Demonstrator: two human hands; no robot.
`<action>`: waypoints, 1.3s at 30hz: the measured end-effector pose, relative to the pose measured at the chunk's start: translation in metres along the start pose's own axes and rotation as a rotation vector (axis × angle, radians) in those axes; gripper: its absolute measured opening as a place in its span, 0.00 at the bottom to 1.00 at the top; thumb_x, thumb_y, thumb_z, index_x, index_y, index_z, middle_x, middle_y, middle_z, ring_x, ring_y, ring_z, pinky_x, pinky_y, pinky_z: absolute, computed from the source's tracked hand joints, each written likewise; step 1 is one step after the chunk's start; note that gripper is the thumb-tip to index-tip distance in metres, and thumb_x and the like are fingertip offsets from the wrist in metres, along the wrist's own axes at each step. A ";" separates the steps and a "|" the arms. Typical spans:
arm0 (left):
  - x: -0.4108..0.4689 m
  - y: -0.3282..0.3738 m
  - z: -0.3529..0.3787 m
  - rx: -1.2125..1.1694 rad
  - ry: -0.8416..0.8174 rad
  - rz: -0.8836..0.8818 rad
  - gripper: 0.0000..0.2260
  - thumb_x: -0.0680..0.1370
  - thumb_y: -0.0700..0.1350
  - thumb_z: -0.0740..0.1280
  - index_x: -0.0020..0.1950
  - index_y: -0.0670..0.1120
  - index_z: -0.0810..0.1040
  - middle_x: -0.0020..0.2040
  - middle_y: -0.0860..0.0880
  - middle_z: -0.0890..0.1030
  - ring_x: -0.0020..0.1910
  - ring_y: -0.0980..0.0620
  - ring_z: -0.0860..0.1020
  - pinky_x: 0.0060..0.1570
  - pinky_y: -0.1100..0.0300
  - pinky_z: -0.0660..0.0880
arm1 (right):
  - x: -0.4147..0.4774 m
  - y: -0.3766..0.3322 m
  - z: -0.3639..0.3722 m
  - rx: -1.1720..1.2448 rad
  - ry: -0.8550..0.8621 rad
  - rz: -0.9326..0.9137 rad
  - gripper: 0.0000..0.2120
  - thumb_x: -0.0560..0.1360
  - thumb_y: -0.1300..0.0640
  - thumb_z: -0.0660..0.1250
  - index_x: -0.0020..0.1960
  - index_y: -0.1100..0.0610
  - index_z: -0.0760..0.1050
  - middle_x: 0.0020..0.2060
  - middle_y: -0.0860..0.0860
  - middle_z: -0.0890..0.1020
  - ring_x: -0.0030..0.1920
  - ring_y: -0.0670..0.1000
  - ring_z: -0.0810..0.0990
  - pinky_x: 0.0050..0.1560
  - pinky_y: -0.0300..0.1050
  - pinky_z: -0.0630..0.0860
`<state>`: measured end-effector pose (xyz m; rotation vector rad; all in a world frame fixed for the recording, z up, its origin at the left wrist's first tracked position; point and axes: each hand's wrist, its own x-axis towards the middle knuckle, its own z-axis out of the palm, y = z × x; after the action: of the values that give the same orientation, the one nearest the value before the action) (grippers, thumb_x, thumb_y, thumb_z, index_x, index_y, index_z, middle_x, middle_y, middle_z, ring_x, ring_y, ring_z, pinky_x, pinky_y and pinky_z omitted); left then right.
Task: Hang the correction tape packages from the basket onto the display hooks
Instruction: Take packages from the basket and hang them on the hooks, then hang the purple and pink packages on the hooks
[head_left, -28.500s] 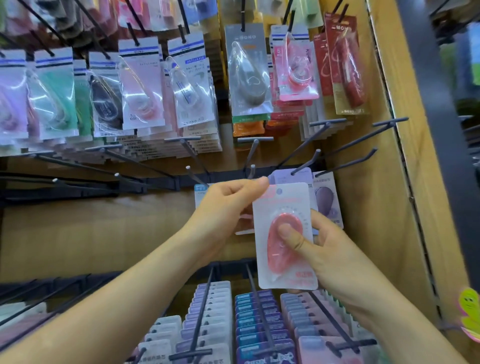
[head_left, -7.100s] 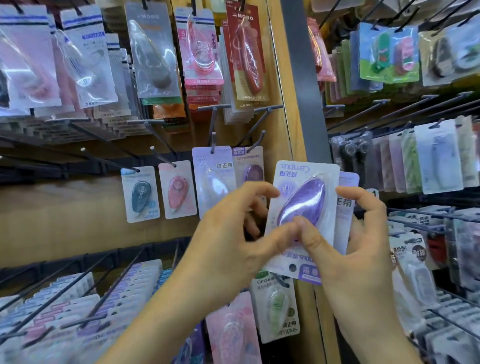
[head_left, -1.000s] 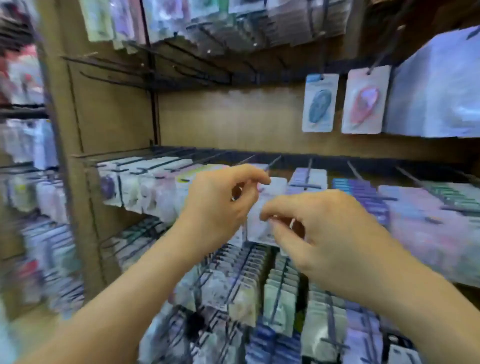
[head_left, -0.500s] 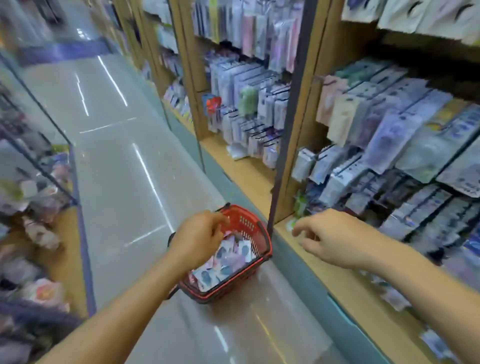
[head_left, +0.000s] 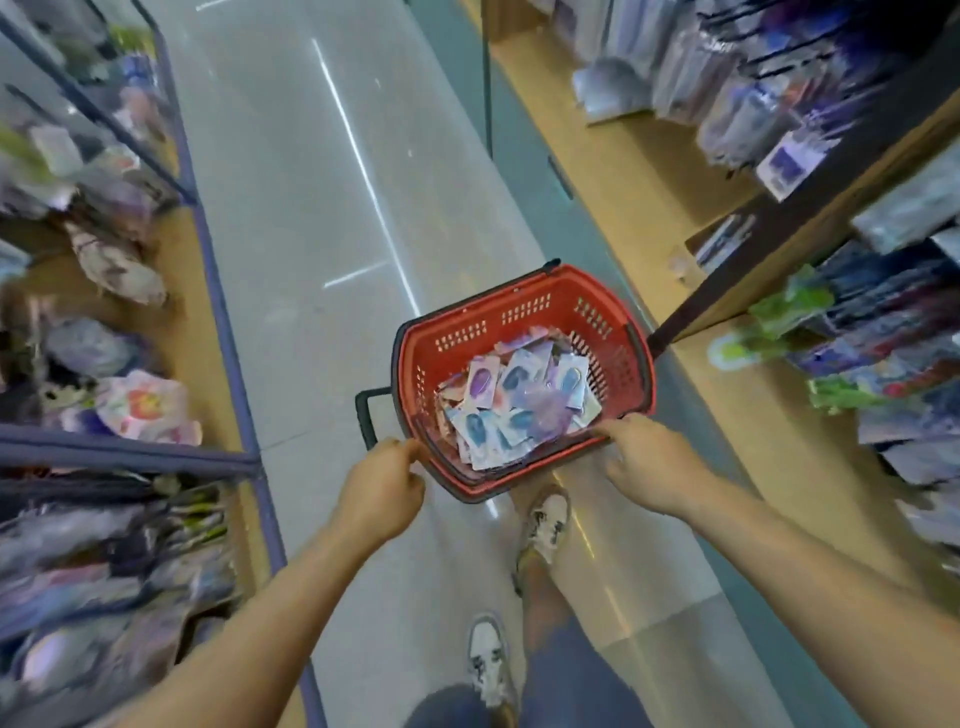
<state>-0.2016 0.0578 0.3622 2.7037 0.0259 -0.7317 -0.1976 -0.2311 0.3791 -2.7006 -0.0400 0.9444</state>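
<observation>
Your left hand (head_left: 384, 483) is curled at the near-left rim of the basket (head_left: 524, 306); whether it grips the rim, I cannot tell. Your right hand (head_left: 644, 457) rests loose fingers on the near-right rim. The packages (head_left: 514, 400) lie heaped inside.

A pale, glossy floor (head_left: 291, 218) runs from 6 to 12 o'clock and carries a thin white light streak (head_left: 358, 171). Blue-edged wooden shelving (head_left: 218, 332) stands at 9 o'clock, and a wooden shelf unit (head_left: 649, 171) at 3 o'clock.
</observation>
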 end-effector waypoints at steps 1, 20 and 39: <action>0.017 -0.001 0.008 -0.018 -0.013 -0.029 0.18 0.75 0.35 0.62 0.62 0.47 0.80 0.58 0.42 0.79 0.57 0.41 0.78 0.54 0.54 0.73 | 0.023 0.006 0.007 0.029 -0.015 0.015 0.21 0.75 0.54 0.64 0.68 0.54 0.72 0.61 0.58 0.76 0.63 0.62 0.75 0.60 0.53 0.74; 0.375 -0.061 0.258 -0.263 -0.243 -0.220 0.20 0.77 0.48 0.64 0.68 0.43 0.70 0.62 0.42 0.78 0.61 0.40 0.76 0.57 0.52 0.73 | 0.390 0.070 0.219 0.423 0.050 0.201 0.42 0.72 0.62 0.69 0.79 0.57 0.52 0.74 0.59 0.62 0.72 0.61 0.65 0.69 0.55 0.66; 0.400 -0.046 0.265 -1.104 -0.222 -0.358 0.13 0.75 0.35 0.73 0.56 0.47 0.79 0.47 0.50 0.86 0.41 0.54 0.85 0.36 0.58 0.82 | 0.434 0.108 0.200 0.407 0.076 0.632 0.36 0.62 0.41 0.72 0.67 0.50 0.68 0.65 0.57 0.72 0.68 0.60 0.69 0.67 0.56 0.69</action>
<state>0.0117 -0.0134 -0.0638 1.5654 0.6611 -0.7835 0.0129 -0.2336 -0.0631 -2.3774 0.9587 0.8731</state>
